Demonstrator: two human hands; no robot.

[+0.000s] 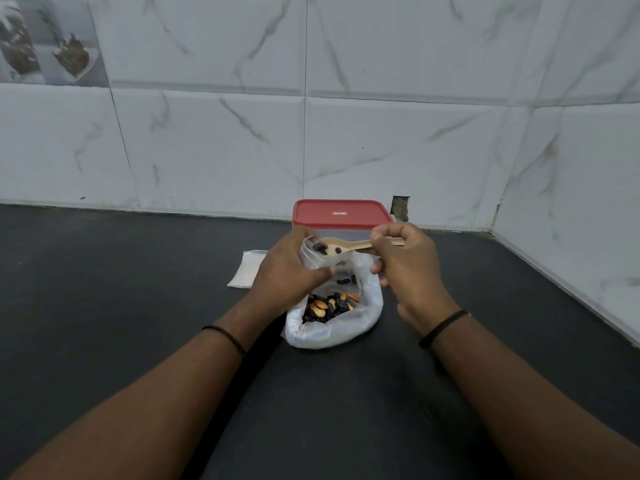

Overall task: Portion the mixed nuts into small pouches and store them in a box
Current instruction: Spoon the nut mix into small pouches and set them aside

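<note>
A clear plastic bag (367,306) lies open on the black counter, holding mixed nuts and raisins (329,306). My left hand (284,275) grips a small clear pouch (311,259) above the bag, mouth held open. My right hand (405,268) grips the handle of a wooden spoon (346,244). The spoon's bowl sits at the pouch mouth with a few dark raisins on it. A few raisins show inside the pouch. Behind the hands stands a clear box with a red lid (341,213), closed.
A flat stack of empty small pouches (246,270) lies on the counter left of my left hand. The black counter (121,289) meets marble-tiled walls at the back and on the right, forming a corner at the far right.
</note>
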